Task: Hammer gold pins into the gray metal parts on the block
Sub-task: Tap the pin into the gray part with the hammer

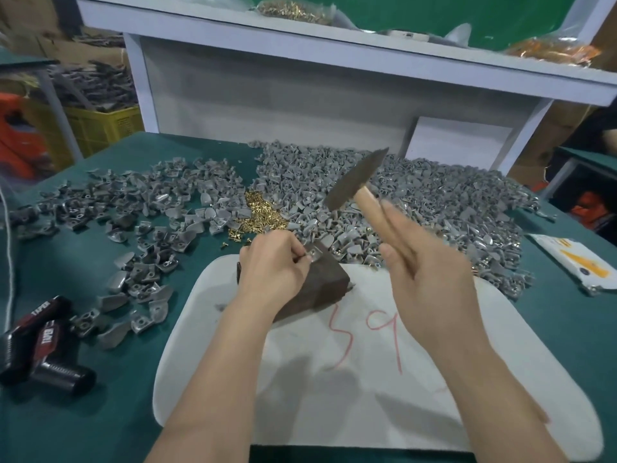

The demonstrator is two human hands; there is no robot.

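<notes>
A dark brown block stands on a white mat. My left hand pinches a small gray metal part on the block's top. My right hand grips the wooden handle of a hammer, raised above and to the right of the block, its dark head blurred. A small heap of gold pins lies on the green table behind the block. Whether a pin sits in the held part is hidden by my fingers.
Big piles of gray metal parts cover the table's back right and left. Black cordless tools lie at the left front. A white packet lies at the right. A white shelf rises behind.
</notes>
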